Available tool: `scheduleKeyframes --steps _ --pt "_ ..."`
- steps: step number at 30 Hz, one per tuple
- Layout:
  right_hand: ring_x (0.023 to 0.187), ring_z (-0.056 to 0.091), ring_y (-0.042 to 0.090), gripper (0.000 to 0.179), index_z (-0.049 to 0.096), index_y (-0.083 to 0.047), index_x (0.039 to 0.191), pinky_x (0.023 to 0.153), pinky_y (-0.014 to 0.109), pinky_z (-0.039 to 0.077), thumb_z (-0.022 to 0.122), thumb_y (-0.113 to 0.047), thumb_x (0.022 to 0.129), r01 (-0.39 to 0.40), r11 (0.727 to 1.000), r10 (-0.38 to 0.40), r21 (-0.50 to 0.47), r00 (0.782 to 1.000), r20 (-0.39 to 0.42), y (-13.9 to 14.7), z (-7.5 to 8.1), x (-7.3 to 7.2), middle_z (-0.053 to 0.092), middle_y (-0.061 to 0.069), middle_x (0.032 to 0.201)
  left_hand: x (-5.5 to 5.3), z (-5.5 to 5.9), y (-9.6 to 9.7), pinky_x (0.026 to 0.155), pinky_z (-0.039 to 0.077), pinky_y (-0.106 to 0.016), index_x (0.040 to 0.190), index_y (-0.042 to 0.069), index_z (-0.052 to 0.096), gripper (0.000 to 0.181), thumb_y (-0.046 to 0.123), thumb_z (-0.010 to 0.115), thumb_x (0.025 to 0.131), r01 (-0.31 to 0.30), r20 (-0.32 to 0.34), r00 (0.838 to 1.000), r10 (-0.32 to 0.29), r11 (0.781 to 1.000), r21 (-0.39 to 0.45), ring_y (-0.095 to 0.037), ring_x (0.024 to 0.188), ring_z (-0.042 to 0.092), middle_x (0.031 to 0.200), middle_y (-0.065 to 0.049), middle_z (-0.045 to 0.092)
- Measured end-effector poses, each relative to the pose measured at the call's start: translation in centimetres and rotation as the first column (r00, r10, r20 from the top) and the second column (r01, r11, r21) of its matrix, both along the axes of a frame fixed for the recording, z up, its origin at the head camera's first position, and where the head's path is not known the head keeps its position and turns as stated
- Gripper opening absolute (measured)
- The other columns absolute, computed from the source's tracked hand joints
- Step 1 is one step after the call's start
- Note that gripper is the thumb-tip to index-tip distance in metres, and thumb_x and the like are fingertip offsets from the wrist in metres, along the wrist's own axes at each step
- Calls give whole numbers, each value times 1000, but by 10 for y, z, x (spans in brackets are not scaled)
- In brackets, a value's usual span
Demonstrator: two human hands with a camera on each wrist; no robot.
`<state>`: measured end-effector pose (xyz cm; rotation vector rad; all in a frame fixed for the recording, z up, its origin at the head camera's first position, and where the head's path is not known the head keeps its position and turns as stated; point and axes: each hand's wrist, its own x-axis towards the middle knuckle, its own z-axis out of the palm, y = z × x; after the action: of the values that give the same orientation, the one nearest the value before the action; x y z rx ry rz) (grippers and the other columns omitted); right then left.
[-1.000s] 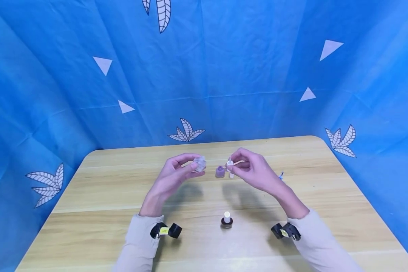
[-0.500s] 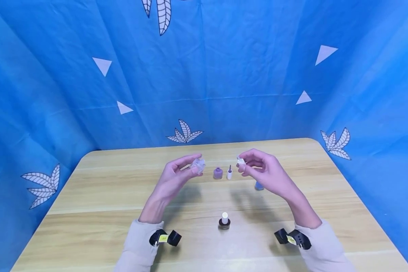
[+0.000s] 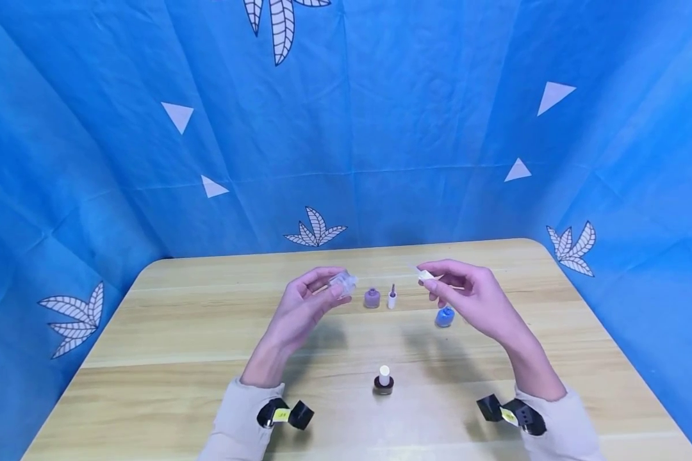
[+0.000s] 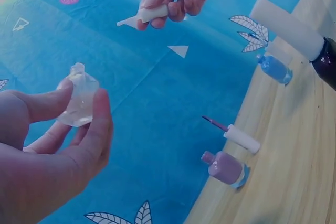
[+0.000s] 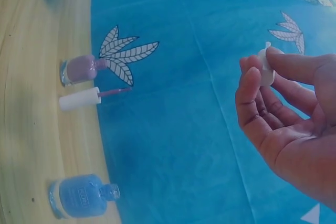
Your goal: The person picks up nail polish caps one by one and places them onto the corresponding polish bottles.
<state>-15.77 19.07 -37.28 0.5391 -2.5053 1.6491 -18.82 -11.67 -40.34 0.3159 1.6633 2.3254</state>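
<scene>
My left hand (image 3: 300, 310) holds a small clear nail polish bottle (image 4: 80, 98) between thumb and fingers, raised above the table. Its neck is uncapped and points upward in the left wrist view. My right hand (image 3: 484, 301) pinches a white brush cap (image 5: 266, 71), also in the air and apart from the bottle. A thin pale brush tip sticks out of that cap in the left wrist view. Below and between the hands stand an uncapped purple nail polish bottle (image 3: 371, 298) and a white cap (image 3: 391, 301) with its purple brush upward.
An uncapped blue nail polish bottle (image 3: 444, 317) stands below my right hand. Nearer to me is a dark nail polish bottle (image 3: 383, 384) with its white cap on. A blue patterned cloth (image 3: 346, 128) hangs behind the wooden table (image 3: 207, 333).
My right hand has moved right with the white brush cap, away from the purple bottle. The blue bottle has come into view beneath it. My left hand stays nearly in place with the clear bottle.
</scene>
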Motion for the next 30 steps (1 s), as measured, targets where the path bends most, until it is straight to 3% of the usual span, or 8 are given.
scheduleKeyframes --steps 5,11,17,21,30 --pt "78 70 21 26 70 -6 125 67 30 62 70 -14 100 -8 1000 8 4 1000 0 4 2 1 72 8 95 1 3 3 105 53 -44 133 -5 60 42 -4 69 92 -8 1 1000 8 1000 -26 -31 121 60 135 -20 58" --pt "80 73 22 19 66 -3 115 71 35 64 71 -9 98 -20 999 20 -38 1000 -6 6 2 0 74 10 95 5 5 6 103 55 -40 137 -7 57 43 -6 64 95 7 1 1000 -7 1000 -1 -31 123 59 141 -21 55" --pt "77 72 22 16 66 -2 111 70 36 64 72 -7 97 -12 998 10 -69 999 -37 9 2 0 74 11 92 7 8 6 98 57 -41 136 -7 55 42 -10 62 95 -45 14 999 45 998 52 -30 120 62 139 -20 56" --pt "76 73 23 16 67 -3 112 70 36 63 71 -8 97 -8 997 6 -75 999 -32 11 4 1 74 10 91 8 11 9 100 56 -44 132 -7 58 39 -10 64 94 -48 -4 999 48 997 58 -30 119 63 135 -19 60" --pt "85 75 25 20 69 -2 116 79 30 63 72 -5 96 -17 994 15 -106 1000 -20 11 2 5 73 15 103 13 12 12 100 56 -41 128 -4 66 39 -9 71 90 -96 15 995 96 995 5 -31 119 63 133 -19 62"
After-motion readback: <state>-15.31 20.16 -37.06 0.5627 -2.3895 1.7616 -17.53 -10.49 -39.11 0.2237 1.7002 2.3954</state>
